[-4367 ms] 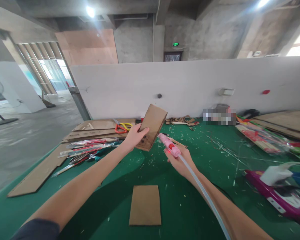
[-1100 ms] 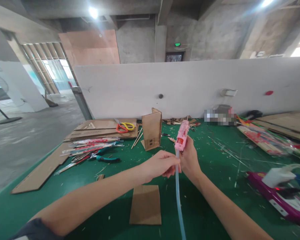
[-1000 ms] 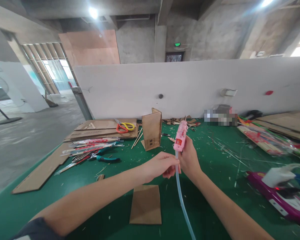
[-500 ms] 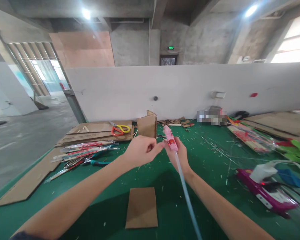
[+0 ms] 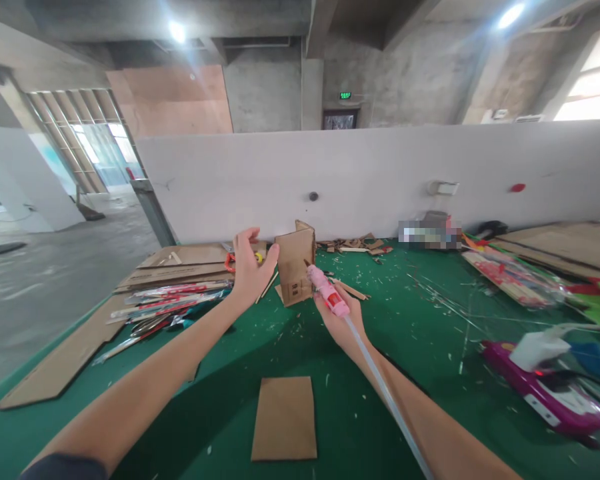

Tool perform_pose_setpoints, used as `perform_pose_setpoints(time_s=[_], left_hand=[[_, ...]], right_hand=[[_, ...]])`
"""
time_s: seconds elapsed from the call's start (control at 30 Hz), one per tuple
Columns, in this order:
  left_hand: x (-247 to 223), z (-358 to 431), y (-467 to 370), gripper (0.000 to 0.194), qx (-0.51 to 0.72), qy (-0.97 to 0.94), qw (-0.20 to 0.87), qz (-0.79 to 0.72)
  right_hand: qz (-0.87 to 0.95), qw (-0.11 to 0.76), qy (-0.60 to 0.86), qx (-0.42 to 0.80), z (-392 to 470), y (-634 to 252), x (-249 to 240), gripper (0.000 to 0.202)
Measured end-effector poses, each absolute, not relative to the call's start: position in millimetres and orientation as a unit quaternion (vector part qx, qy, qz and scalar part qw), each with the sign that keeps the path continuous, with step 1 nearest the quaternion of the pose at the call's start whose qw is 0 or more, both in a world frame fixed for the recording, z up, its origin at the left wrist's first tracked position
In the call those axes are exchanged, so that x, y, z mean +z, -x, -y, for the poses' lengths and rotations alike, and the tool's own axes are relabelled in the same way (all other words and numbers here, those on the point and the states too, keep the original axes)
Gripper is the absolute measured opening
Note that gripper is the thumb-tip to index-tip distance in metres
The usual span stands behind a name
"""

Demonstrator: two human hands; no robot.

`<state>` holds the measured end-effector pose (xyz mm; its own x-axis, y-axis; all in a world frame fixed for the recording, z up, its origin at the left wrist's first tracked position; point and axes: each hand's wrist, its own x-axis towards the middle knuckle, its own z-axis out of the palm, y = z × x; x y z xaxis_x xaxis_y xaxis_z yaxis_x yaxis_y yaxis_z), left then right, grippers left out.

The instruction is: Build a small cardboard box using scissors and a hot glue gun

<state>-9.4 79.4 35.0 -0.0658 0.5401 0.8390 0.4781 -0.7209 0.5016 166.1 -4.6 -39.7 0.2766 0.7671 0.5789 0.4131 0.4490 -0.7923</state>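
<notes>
My right hand [image 5: 341, 319] is closed around a pink hot glue gun [image 5: 329, 291], its tip pointing up and left at a standing folded cardboard piece [image 5: 293, 263]. A long clear glue stick [image 5: 380, 383] trails out of the gun's back, over my right forearm. With fingers apart and holding nothing, my left hand [image 5: 253, 270] is raised just left of the standing cardboard. Behind that hand, the scissors [image 5: 230, 261] with orange and yellow handles are partly hidden. A flat cardboard rectangle [image 5: 284, 419] lies on the green table [image 5: 225, 413] between my forearms.
Cardboard sheets [image 5: 180, 272] and wrapped sticks [image 5: 175, 293] lie at the left. Cardboard scraps [image 5: 363, 245] are along the white partition [image 5: 260, 180]. On the right are a magenta power strip [image 5: 545, 393] with plugs and a packet of sticks [image 5: 510, 273].
My left hand has moved left, away from the glue gun, and its fingers have spread. The glue gun has moved left, its tip now in front of the standing cardboard.
</notes>
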Motion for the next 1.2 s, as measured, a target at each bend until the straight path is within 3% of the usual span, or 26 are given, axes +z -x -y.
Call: perform_pose_setpoints(time_s=[0.13, 0.2, 0.37, 0.63, 1.2], left_hand=[[18, -90, 3, 0.038, 0.609, -0.678, 0.239, -0.337], [16, -88, 0, 0.037, 0.568, -0.711, 0.273, -0.312], [20, -79, -2, 0.026, 0.477, -0.783, 0.189, -0.351], [18, -69, -5, 0.027, 0.445, -0.809, 0.099, -0.372], [14, -63, -7, 0.028, 0.449, -0.815, 0.099, -0.353]], right_hand=[[0.542, 0.634, 0.540, 0.110, 2, -174, -38, 0.026], [0.521, 0.637, 0.561, 0.087, 1, -177, -36, 0.029], [0.514, 0.648, 0.556, 0.082, 3, -180, -24, 0.030], [0.533, 0.653, 0.531, 0.087, 0, -178, -13, 0.031], [0.497, 0.655, 0.556, 0.120, -5, -181, -22, 0.035]])
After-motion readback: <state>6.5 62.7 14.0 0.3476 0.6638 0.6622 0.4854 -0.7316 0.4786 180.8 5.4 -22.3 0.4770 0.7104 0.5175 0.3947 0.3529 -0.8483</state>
